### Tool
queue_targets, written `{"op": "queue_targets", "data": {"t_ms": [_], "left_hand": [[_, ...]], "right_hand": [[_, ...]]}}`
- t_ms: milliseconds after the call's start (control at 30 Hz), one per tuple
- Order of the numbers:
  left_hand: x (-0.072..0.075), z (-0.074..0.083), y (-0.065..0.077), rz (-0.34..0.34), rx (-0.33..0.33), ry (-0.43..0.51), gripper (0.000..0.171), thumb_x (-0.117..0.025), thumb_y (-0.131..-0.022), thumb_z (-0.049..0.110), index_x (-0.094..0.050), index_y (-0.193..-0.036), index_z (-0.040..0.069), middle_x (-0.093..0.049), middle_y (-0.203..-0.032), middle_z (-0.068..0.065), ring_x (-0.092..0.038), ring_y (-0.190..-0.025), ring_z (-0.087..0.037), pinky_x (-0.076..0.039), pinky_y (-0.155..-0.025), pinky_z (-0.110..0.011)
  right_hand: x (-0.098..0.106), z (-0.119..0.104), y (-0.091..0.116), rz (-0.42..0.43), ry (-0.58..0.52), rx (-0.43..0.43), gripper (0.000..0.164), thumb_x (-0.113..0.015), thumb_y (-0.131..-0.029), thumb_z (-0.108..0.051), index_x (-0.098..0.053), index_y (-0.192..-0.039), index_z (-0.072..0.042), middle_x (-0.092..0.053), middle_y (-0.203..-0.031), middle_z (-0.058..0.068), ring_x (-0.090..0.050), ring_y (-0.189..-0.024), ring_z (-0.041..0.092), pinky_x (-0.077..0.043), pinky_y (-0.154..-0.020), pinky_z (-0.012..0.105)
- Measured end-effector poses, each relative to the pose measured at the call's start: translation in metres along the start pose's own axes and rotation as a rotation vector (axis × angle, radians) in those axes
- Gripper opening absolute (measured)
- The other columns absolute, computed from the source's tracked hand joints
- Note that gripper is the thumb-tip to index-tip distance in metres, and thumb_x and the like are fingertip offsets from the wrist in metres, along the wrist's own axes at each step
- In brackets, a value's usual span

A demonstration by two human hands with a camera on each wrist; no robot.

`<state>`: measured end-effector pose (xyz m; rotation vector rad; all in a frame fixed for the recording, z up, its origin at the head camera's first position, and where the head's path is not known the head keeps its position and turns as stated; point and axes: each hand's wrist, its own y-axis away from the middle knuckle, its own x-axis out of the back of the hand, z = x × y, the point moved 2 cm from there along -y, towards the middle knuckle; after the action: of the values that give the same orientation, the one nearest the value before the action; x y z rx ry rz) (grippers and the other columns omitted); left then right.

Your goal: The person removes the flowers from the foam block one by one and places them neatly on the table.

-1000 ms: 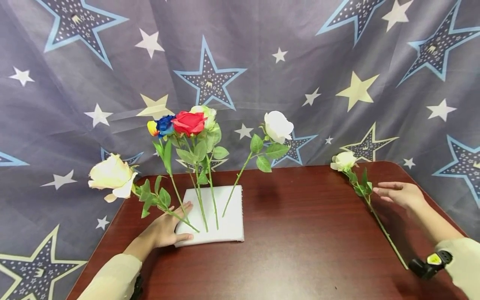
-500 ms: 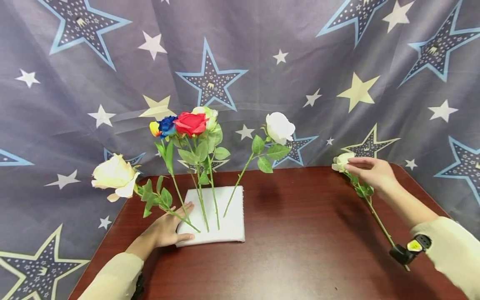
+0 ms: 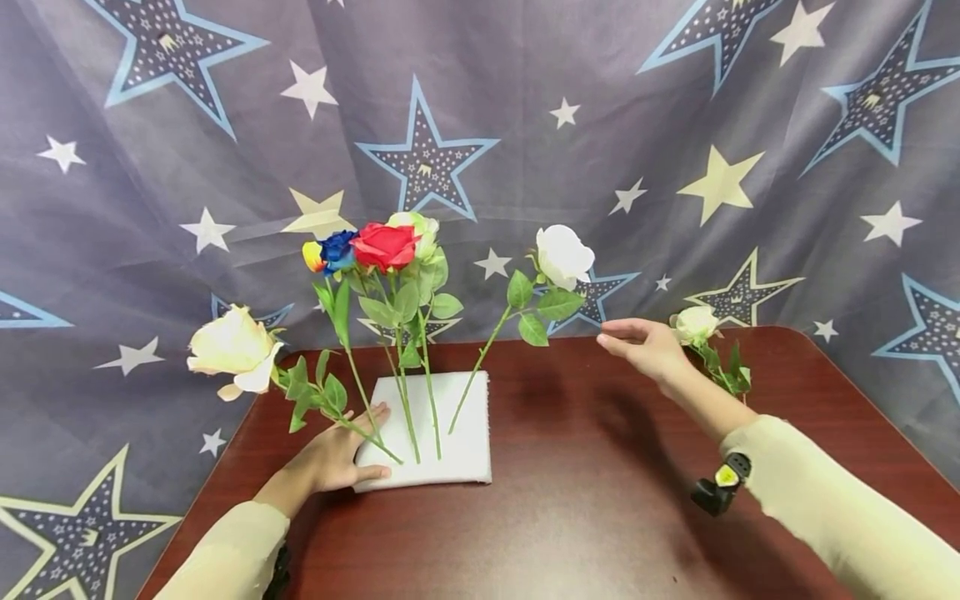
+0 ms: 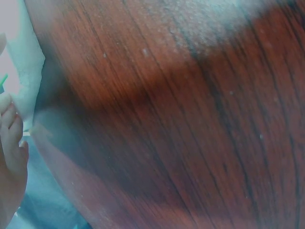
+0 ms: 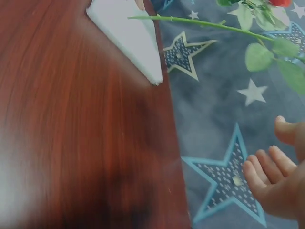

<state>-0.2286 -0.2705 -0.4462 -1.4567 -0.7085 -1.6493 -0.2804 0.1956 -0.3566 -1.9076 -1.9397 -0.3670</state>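
White leaning rose (image 3: 564, 257) now has the right hand (image 3: 649, 352) nearer, fingers relaxed and holding nothing

Left hand (image 4: 11, 164) at white block (image 4: 26, 62); dark-streaked reddish tabletop (image 4: 181, 129), partly shadowed

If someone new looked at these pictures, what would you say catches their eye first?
Most likely the red flower, standing among other flowers in the white block, whose left side the left hand touches. Next, the empty right hand, above the table right of the block. Behind hangs a starry curtain.
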Motion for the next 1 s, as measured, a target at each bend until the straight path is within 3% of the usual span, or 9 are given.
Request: {"op": "queue_targets", "data": {"t_ms": [167,300,400,667,733,867,1000], "left_hand": [[0.004,-0.001,-0.002,-0.001,0.004,-0.019,0.088,-0.073,-0.078,0.049,-0.041,-0.145,0.002,-0.042,-0.150,-0.018,-0.042,-0.138,-0.036,-0.037,-0.111,-0.054],[0.004,-0.001,-0.003,-0.007,0.002,-0.017,0.088,-0.073,-0.078,0.049,-0.041,-0.145,0.001,-0.041,-0.150,-0.019,-0.041,-0.139,-0.036,-0.036,-0.112,-0.053],[0.004,-0.001,-0.003,-0.011,0.006,-0.012,0.089,-0.073,-0.078,0.049,-0.040,-0.145,0.001,-0.041,-0.151,-0.018,-0.041,-0.139,-0.036,-0.035,-0.113,-0.052],[0.001,0.000,-0.002,-0.018,0.008,-0.005,0.090,-0.073,-0.078,0.050,-0.039,-0.146,0.001,-0.040,-0.151,-0.018,-0.040,-0.139,-0.035,-0.035,-0.113,-0.053],[0.000,0.000,-0.001,-0.020,0.006,-0.004,0.090,-0.073,-0.078,0.050,-0.039,-0.146,0.000,-0.040,-0.151,-0.019,-0.040,-0.139,-0.035,-0.034,-0.113,-0.054],[-0.001,-0.001,-0.001,-0.012,0.004,-0.001,0.090,-0.073,-0.078,0.050,-0.040,-0.145,0.001,-0.040,-0.151,-0.019,-0.041,-0.139,-0.035,-0.034,-0.113,-0.054],[-0.002,-0.002,0.000,0.010,-0.002,-0.002,0.090,-0.073,-0.077,0.052,-0.042,-0.144,0.001,-0.042,-0.150,-0.019,-0.042,-0.138,-0.036,-0.036,-0.111,-0.054]], "right_hand": [[-0.028,-0.003,-0.011,-0.048,-0.175,-0.008,0.046,-0.068,-0.089,-0.018,-0.058,-0.128,0.006,-0.074,-0.108,0.003,-0.062,-0.076,-0.013,-0.052,-0.075,0.009],[-0.050,-0.004,-0.017,-0.105,-0.358,0.008,0.046,-0.064,-0.090,-0.008,-0.052,-0.129,0.013,-0.071,-0.091,-0.016,-0.065,-0.080,-0.009,-0.055,-0.080,0.014],[-0.065,-0.007,-0.019,-0.132,-0.469,0.023,0.045,-0.062,-0.090,-0.002,-0.049,-0.129,0.017,-0.069,-0.089,-0.017,-0.066,-0.082,-0.005,-0.057,-0.082,0.017],[-0.096,-0.008,-0.018,-0.202,-0.645,0.017,0.044,-0.053,-0.092,0.007,-0.040,-0.130,0.024,-0.071,-0.092,-0.005,-0.069,-0.086,0.003,-0.056,-0.093,0.029],[-0.102,-0.007,-0.018,-0.216,-0.644,0.017,0.043,-0.052,-0.092,0.007,-0.041,-0.131,0.024,-0.073,-0.100,0.010,-0.068,-0.088,0.004,-0.053,-0.098,0.034],[-0.115,-0.007,-0.017,-0.229,-0.612,0.009,0.042,-0.052,-0.093,0.005,-0.043,-0.132,0.021,-0.058,-0.127,0.034,-0.067,-0.090,0.003,-0.049,-0.103,0.041],[-0.127,-0.009,-0.017,-0.240,-0.625,-0.023,0.041,-0.054,-0.094,0.002,-0.047,-0.132,0.017,-0.050,-0.134,0.036,-0.067,-0.091,0.004,-0.051,-0.101,0.037]]}}
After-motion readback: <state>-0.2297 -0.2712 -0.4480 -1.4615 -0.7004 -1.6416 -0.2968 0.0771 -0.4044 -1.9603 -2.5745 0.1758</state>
